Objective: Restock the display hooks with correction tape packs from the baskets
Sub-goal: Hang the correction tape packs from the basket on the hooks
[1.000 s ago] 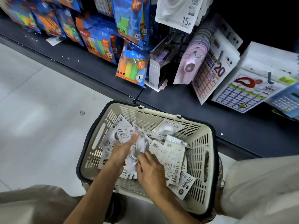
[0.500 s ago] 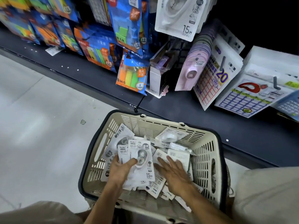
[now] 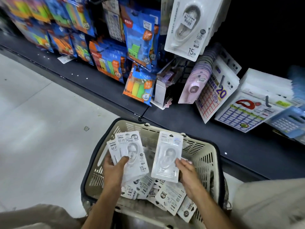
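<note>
You're in the gathering step: collecting correction tape packs out of the basket (image 3: 204, 156) before any go on a hook. Your left hand (image 3: 113, 169) is closed around a small fanned stack of packs (image 3: 130, 151), thumb pressed on the front one; at least two cards show, exact count unclear. Your right hand (image 3: 186, 171) pinches a single pack (image 3: 166, 156) by its lower right edge, held upright, face toward you. More packs (image 3: 170, 195) lie loose in the basket bottom, mostly face down. Next move, as I judge it: add the single to the stack with hang holes lined up, then lift toward the hung packs (image 3: 186, 25) of the same white product, upper right on the shelf. Readable: "15M" on the stack's front card and on the hung pack; the brand line at the top is too small. A sticker sheet (image 3: 214, 96) nearby shows "20".
</note>
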`<state>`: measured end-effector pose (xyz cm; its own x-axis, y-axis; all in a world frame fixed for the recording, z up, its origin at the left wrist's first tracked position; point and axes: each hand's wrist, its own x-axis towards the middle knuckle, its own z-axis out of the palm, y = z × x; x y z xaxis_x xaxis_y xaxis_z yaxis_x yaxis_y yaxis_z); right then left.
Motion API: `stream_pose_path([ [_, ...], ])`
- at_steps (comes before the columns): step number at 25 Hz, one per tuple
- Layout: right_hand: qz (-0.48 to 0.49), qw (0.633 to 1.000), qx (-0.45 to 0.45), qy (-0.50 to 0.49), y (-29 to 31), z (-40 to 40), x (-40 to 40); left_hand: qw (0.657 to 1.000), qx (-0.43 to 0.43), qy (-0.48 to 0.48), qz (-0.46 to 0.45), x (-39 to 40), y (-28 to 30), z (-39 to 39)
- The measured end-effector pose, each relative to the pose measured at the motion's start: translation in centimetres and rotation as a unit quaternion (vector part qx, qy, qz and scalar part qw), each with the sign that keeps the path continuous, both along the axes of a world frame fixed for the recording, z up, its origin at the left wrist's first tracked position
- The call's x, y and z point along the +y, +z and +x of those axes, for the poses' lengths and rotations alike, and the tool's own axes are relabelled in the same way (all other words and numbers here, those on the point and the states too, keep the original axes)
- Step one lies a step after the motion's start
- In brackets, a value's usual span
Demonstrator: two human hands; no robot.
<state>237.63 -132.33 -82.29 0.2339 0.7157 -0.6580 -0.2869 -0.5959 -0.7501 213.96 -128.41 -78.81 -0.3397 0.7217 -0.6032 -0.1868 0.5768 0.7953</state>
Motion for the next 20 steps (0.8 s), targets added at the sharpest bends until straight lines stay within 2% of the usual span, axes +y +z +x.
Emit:
stream_pose_path([
  [1,-0.003,0.998,0.044,0.042,0.7,-0.5,0.3,1.0,0.003,-0.026,-0.007,-0.2,0.1,0.2],
  [2,0.002,0.993,0.051,0.104,1.2,-1.1,0.4,0.998,0.005,-0.053,-0.014,-0.4,0.2,0.4],
  [3,0.007,0.987,0.028,0.161,1.5,-1.8,0.3,0.997,-0.006,-0.08,-0.021,-0.6,0.3,0.6],
  [5,0.021,0.974,-0.039,0.224,1.8,-3.4,-0.4,0.984,-0.086,-0.15,-0.04,-1.0,0.3,1.0],
  [7,0.022,0.969,-0.077,0.232,1.7,-4.6,-1.0,0.964,-0.149,-0.211,-0.057,-1.5,0.0,0.9],
  [9,0.03,0.97,-0.09,0.225,1.4,-5.1,-1.1,0.958,-0.164,-0.223,-0.071,-1.5,-0.8,0.4],
  [11,0.044,0.97,-0.095,0.219,1.3,-5.2,-0.8,0.956,-0.154,-0.241,-0.063,-1.3,-1.5,0.2],
  [13,0.047,0.963,-0.136,0.23,1.2,-5.1,-0.6,0.953,-0.119,-0.27,-0.064,-1.3,-1.9,0.2],
  [16,0.019,0.966,-0.13,0.222,0.4,-4.6,-0.7,0.963,-0.089,-0.246,-0.06,-1.0,-2.2,0.4],
  [17,0.011,0.953,-0.172,0.248,0.0,-3.8,-0.8,0.968,-0.083,-0.231,-0.055,-0.7,-2.2,0.6],
  [18,0.001,0.907,-0.265,0.327,-0.8,-2.7,-1.1,0.972,-0.075,-0.215,-0.051,-0.4,-2.1,0.7],
  [19,-0.032,0.825,-0.352,0.441,-1.8,-1.6,-1.7,0.977,-0.065,-0.2,-0.046,-0.2,-2.0,0.8],
  [20,-0.053,0.717,-0.424,0.55,-3.0,-0.6,-2.5,0.98,-0.056,-0.185,-0.044,0.0,-1.9,0.8],
])
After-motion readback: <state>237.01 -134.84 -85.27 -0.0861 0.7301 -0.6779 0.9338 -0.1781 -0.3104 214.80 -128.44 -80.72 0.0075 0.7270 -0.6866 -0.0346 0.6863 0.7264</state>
